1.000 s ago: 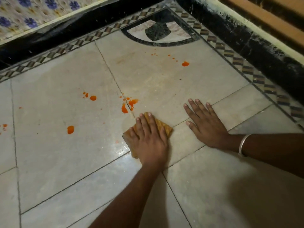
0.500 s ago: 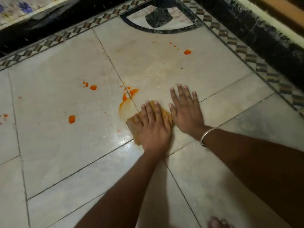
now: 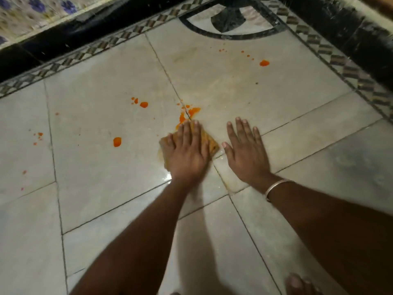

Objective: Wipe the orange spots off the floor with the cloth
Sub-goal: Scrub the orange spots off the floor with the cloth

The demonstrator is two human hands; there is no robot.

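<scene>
Orange-stained cloth (image 3: 210, 143) pressed under flat left hand (image 3: 187, 152); right hand (image 3: 246, 154) flat, empty, on floor (image 3: 106, 188); orange spots (image 3: 192, 111) ahead.

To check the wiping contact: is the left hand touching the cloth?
Touching. The head view shows the left hand pressed flat on the cloth, fingers straight, covering most of it.

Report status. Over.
Left hand pressing cloth flat, at centre smear. Right hand flat on floor. Orange spots unwiped left and far right. Nothing blocking.
</scene>
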